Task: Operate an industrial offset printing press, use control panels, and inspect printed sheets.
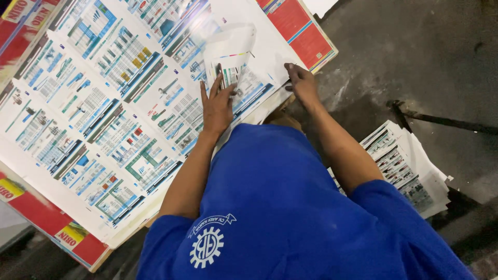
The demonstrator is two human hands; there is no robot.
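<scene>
My left hand (217, 106) lies flat, fingers spread, pinning the curled-up corner of the top printed sheet (104, 98); my right hand (301, 83), at three o'clock, presses its edge. Sheet barely lifted; stack remains.

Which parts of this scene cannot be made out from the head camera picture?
- Table under the large printed sheet: covered by it.
- Folded corner: glare washes out its print.
- Left hand and right hand: palms face down, hidden.
- Paper stack on the floor: partly behind the right arm.
</scene>
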